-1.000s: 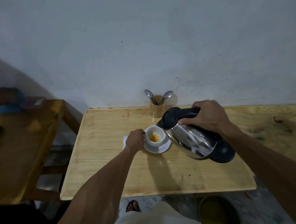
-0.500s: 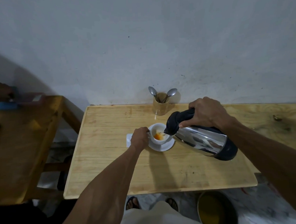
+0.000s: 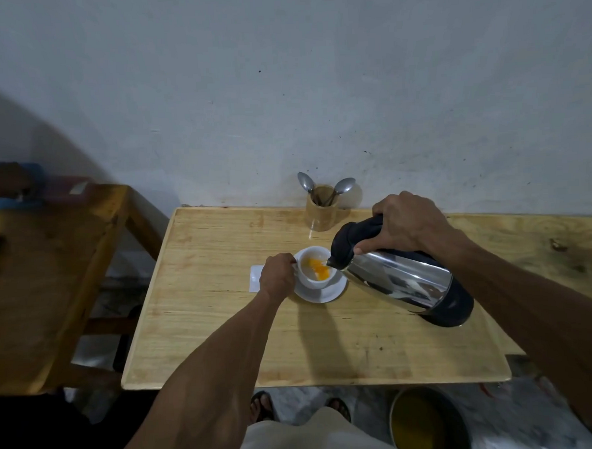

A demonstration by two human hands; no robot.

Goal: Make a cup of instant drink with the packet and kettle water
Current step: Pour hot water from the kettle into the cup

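A white cup (image 3: 316,280) with orange powder or liquid inside stands on a white saucer (image 3: 329,294) on the wooden table (image 3: 224,317). My left hand (image 3: 277,276) grips the cup's handle on its left side. My right hand (image 3: 402,227) holds the black handle of a steel kettle (image 3: 399,282), tilted steeply with its spout right at the cup's right rim. A white packet (image 3: 255,278) lies flat just left of my left hand, partly hidden by it.
A wooden holder (image 3: 321,211) with two spoons stands at the table's back edge by the wall. A second wooden table (image 3: 51,288) is at the left. A round bin (image 3: 428,423) sits on the floor below the table's front edge.
The kettle has tipped further, and its spout has moved down to the cup's rim. The orange content in the cup looks larger. My left hand stays on the cup.
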